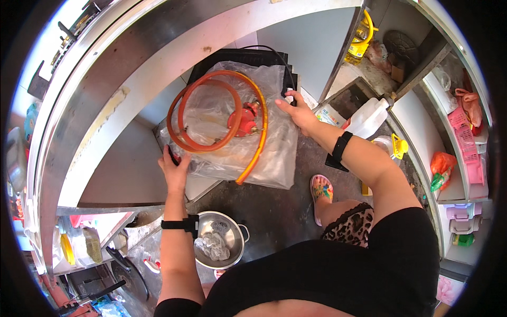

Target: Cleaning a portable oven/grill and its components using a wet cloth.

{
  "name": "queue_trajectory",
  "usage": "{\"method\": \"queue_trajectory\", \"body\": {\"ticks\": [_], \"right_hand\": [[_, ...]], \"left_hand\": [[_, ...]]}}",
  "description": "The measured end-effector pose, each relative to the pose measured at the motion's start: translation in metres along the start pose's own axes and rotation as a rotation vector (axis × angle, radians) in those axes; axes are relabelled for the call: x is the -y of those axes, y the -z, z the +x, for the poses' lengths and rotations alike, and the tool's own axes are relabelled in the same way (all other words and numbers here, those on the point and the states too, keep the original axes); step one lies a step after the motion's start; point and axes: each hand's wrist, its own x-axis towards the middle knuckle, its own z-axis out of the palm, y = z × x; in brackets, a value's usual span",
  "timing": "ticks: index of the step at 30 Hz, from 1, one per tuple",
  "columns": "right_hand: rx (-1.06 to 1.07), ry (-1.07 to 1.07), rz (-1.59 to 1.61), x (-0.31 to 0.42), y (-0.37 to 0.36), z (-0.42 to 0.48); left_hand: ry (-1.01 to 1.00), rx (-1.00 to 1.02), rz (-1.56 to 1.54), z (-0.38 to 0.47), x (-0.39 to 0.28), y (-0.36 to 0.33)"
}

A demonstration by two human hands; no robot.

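Observation:
A clear plastic bag or sheet [273, 166] covers the top of a black boxy object [237, 57], probably an appliance, inside the cabinet opening. On the plastic rests a coiled orange gas hose [237, 179] with a red gas regulator [244, 121]. My left hand [174, 170] grips a black edge piece at the near-left corner. At the right side my right hand [303, 113] has its fingers around another black part, thumb over the plastic. A black cable [277, 55] arches behind that hand. What lies under the plastic is mostly hidden.
A steel counter [130, 51] curves overhead. Below stands a steel colander [241, 241] with crumpled plastic. To the right are a white jug [366, 119], a yellow-capped bottle [398, 146] and an oil bottle [358, 43]. Shelves [455, 194] hold bags and baskets.

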Motion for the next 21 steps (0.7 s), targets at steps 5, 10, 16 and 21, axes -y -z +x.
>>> {"method": "queue_trajectory", "body": {"ticks": [5, 10, 16, 21], "right_hand": [[-0.058, 0.011, -0.134, -0.018, 0.03, -0.017], [-0.099, 0.018, 0.011, -0.038, 0.058, -0.048], [-0.165, 0.006, -0.027, -0.063, 0.074, -0.067], [-0.166, 0.021, -0.02, -0.082, 0.093, -0.067]], "left_hand": [[-0.006, -0.017, 0.008, -0.044, -0.005, -0.018], [-0.057, -0.036, 0.003, -0.081, -0.026, -0.035], [-0.082, -0.062, 0.047, -0.094, -0.036, -0.048], [-0.116, -0.045, 0.058, -0.103, -0.038, -0.067]]}}
